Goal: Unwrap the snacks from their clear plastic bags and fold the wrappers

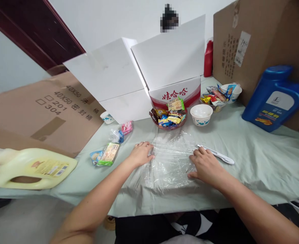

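Note:
A clear, wrinkled plastic sheet (pixel 171 162), perhaps a bag, lies flat on the cloth between my two hands. My left hand (pixel 141 153) rests on its left edge, thumb and fingers apart. Over on the right side, my right hand (pixel 205 164) lies on the sheet with its fingers spread and bent. Just beyond that hand is a white utility knife (pixel 216 155), lying on the cloth. To the left of my left hand are a wrapped cracker pack (pixel 109 154), a blue packet (pixel 95 156), a small clear-and-blue packet (pixel 116 136) and a pink packet (pixel 127 127).
Behind the sheet stand a basket of wrapped snacks (pixel 168 123), a white bowl (pixel 201 115) and another snack-filled container (pixel 216 106). An open white carton (pixel 174 61) rises behind. A yellow jug (pixel 37 167), blue jug (pixel 273 101) and brown boxes (pixel 256 44) flank the table.

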`<state>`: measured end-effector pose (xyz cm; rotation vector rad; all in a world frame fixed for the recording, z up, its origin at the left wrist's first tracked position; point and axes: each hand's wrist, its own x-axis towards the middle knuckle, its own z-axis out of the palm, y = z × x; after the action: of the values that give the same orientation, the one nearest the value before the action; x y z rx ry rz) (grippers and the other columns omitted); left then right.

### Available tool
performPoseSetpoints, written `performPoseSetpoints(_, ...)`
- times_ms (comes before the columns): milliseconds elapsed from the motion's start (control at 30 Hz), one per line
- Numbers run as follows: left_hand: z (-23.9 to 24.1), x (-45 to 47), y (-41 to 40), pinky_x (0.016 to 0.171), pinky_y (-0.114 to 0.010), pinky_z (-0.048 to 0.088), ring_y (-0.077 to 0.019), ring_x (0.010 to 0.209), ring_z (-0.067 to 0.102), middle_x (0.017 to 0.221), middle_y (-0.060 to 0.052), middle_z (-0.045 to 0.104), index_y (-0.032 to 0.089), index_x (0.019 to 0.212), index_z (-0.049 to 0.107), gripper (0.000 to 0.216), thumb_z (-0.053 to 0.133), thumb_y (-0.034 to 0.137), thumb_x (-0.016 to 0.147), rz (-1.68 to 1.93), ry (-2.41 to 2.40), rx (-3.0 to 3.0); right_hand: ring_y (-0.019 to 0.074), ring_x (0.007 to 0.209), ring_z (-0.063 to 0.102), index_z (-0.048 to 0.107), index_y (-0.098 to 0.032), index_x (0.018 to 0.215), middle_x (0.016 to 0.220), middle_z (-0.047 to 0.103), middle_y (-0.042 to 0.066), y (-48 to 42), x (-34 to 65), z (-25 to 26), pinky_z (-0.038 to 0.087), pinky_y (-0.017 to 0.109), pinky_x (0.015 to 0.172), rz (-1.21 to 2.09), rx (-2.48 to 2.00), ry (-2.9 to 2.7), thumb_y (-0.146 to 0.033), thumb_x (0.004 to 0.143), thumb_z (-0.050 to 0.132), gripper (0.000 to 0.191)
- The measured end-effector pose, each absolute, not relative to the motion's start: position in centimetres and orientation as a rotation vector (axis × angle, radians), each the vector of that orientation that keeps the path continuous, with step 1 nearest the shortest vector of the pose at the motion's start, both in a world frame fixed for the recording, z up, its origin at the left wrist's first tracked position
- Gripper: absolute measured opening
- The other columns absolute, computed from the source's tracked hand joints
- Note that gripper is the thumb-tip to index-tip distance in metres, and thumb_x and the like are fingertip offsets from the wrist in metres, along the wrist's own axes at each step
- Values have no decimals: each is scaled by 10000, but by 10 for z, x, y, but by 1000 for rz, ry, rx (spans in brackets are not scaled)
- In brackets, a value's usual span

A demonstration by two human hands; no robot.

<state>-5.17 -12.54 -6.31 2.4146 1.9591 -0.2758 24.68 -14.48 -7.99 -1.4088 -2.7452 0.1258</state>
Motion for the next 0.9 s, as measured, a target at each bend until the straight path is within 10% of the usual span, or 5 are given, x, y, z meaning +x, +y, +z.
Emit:
performPoseSetpoints(567, -61, 0, -112, 933, -411, 442, -283, 1085, 549, 1102, -113, 644, 171, 1037, 656, 229, 504, 170, 865, 13, 2031, 2538, 303, 969, 613, 686, -134, 1030, 1000, 679, 136, -157, 239, -70, 482, 368, 776, 214, -1374, -2877, -531, 719, 774, 511)
performPoseSetpoints(733, -65, 69, -72, 1022, -409, 381, -265, 1151, 528, 1140, -87, 657, 192, 1084, 638, 234, 576, 260, 869, 280, 1688, 2441, 312, 965, 615, 683, -124, 1014, 992, 676, 143, -156, 236, -70, 484, 382, 795, 238, -1331, -2882, -526, 718, 774, 507)
performPoseSetpoints(900, -90, 92, -30, 880, -387, 453, -274, 969, 590, 889, -73, 651, 172, 742, 628, 243, 798, 321, 653, 336, 1668, 2278, 288, 983, 638, 667, -138, 1058, 1029, 680, 141, -144, 252, -64, 474, 337, 803, 437, -1257, -2885, -532, 786, 709, 481)
